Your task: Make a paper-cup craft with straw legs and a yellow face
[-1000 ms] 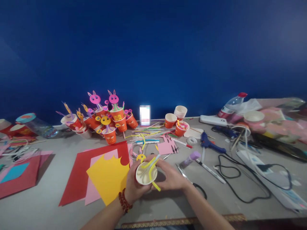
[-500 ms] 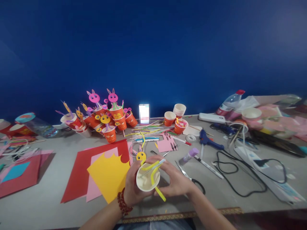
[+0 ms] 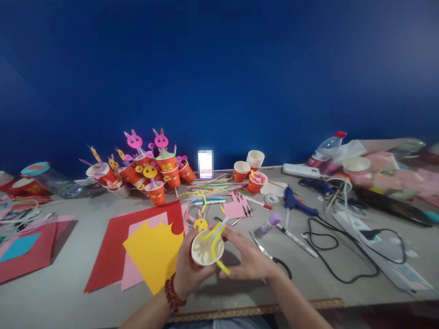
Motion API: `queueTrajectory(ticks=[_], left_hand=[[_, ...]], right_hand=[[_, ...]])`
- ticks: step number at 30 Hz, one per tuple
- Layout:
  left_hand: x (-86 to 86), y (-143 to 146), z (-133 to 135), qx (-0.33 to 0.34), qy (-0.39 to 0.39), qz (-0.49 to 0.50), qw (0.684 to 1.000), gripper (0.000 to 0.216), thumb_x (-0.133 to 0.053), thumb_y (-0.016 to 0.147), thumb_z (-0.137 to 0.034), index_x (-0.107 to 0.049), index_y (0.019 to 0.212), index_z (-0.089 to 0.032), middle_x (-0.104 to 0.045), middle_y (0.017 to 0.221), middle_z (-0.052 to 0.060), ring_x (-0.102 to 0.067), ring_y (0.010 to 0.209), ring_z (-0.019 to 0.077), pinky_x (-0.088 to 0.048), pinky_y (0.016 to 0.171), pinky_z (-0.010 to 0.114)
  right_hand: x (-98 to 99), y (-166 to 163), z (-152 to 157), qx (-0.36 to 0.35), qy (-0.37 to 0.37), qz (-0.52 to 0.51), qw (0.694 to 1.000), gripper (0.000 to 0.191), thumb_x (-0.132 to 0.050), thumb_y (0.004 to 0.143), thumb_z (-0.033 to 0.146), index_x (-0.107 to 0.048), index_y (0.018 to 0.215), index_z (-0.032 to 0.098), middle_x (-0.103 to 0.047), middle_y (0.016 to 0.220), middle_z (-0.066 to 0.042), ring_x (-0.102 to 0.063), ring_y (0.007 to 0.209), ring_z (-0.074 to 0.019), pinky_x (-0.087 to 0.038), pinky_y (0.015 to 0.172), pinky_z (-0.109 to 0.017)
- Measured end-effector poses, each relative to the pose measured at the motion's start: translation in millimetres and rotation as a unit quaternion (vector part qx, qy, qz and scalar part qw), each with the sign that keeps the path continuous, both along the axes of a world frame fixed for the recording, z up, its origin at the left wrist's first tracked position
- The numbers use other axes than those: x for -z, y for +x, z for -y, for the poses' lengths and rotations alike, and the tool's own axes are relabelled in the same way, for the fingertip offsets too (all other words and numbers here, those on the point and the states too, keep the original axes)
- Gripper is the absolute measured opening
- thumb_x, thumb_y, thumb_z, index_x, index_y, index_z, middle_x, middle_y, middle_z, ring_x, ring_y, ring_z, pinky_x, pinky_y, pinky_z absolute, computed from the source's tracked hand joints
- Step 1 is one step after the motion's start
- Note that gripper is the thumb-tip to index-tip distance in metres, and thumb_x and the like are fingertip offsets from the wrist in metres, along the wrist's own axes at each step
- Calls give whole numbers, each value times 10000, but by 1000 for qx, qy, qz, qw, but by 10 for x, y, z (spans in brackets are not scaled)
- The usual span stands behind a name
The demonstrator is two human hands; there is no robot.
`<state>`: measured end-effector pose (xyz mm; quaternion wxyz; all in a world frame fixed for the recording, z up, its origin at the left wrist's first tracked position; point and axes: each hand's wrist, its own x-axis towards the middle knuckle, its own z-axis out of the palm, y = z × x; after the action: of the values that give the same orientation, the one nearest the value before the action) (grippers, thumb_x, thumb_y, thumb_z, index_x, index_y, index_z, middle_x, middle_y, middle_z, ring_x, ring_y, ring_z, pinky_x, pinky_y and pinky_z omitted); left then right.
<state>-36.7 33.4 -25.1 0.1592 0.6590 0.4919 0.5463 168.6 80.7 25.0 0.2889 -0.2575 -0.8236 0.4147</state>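
Observation:
My left hand is wrapped round the side of a paper cup, whose white inside faces up at me. On the other side, my right hand curves about it, fingers by the far rim and thumb close to the lower end of a bent yellow strip, which hangs over the rim. A pale drinking straw and more yellow strip stand in the cup. Just beyond the rim shows a yellow paper bunny face, partly hidden. The fingertips behind the cup are out of sight.
Yellow paper lies over red card at left. Right of my hands are scissors, a purple glue stick and a blue glue gun with black cable. Decorated cups stand behind, near a lit phone.
Both hands and the cup have shifted slightly left and toward the back. The cup has tilted a little, and the bunny face is more covered. My grip looks much the same.

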Motion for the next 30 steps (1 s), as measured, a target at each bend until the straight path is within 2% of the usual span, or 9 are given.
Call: queueTrajectory(ticks=[2, 4, 7, 11, 16, 20, 24, 27, 30], left_hand=[[22, -51, -54, -5, -39, 0, 999, 672, -777, 716, -350, -485, 1306, -217, -671, 1229, 128, -681, 1098, 323, -576, 903, 467], [18, -157, -119, -15, -65, -14, 998, 670, -775, 718, -315, -476, 1309, -215, -665, 1224, 121, -686, 1077, 305, -573, 903, 455], [-8, -391, -217, -79, -45, -31, 995, 689, -796, 704, -353, -475, 1297, -211, -642, 1200, 122, -684, 1030, 299, -574, 871, 445], [-36, -629, -297, -172, 3, -16, 985, 702, -800, 700, -413, -457, 1281, -219, -607, 1159, 103, -652, 1006, 282, -562, 857, 434], [-12, -673, -289, -193, 16, 1, 981, 670, -794, 689, -392, -474, 1250, -214, -593, 1119, 88, -635, 971, 267, -557, 837, 414], [55, -746, -312, -206, -9, 61, 977, 615, -786, 701, -369, -494, 1219, -213, -601, 1113, 85, -633, 973, 260, -538, 864, 413], [140, -829, -368, -206, -17, 133, 969, 596, -798, 700, -367, -504, 1198, -225, -602, 1118, 78, -629, 986, 251, -522, 884, 406], [196, -827, -380, -198, -15, 134, 971, 622, -809, 679, -373, -506, 1204, -231, -600, 1114, 74, -625, 988, 254, -517, 890, 413], [218, -798, -369, -194, 1, 105, 975, 622, -804, 674, -375, -513, 1203, -226, -595, 1092, 70, -625, 983, 259, -521, 883, 413]], right_hand=[[67, 39, -36, 35, -8, 12, 999, 786, -784, 781, 429, -439, 1457, 225, -500, 1447, -154, -543, 1261, -309, -519, 985, -407], [154, 101, -76, 96, -10, 27, 995, 587, -718, 846, 371, -518, 1383, 244, -562, 1368, -133, -608, 1156, -277, -567, 893, -382], [283, 214, -130, 169, -4, 42, 985, 369, -642, 903, 335, -611, 1260, 246, -641, 1215, -115, -637, 1074, -267, -585, 829, -381], [368, 304, -182, 193, -5, 54, 980, 322, -611, 919, 325, -631, 1226, 230, -639, 1231, -117, -665, 1024, -262, -589, 811, -375], [322, 264, -276, 199, 39, 99, 974, 281, -603, 929, 366, -638, 1177, 239, -647, 1246, -100, -645, 1103, -276, -558, 896, -401], [250, 89, -409, 186, 65, 162, 967, 284, -560, 950, 332, -620, 1200, 211, -632, 1289, -113, -614, 1156, -271, -510, 964, -410], [276, -287, -560, 154, 61, 204, 965, 325, -671, 862, 267, -640, 1176, 194, -669, 1213, -102, -601, 1140, -267, -465, 978, -378], [360, -587, -646, 166, 47, 231, 958, 236, -757, 783, 279, -692, 982, 172, -687, 1084, -116, -581, 1085, -296, -434, 946, -394], [443, -751, -693, 176, 22, 228, 957, 154, -797, 727, 241, -664, 782, 186, -679, 984, -86, -564, 1014, -276, -413, 901, -375]])
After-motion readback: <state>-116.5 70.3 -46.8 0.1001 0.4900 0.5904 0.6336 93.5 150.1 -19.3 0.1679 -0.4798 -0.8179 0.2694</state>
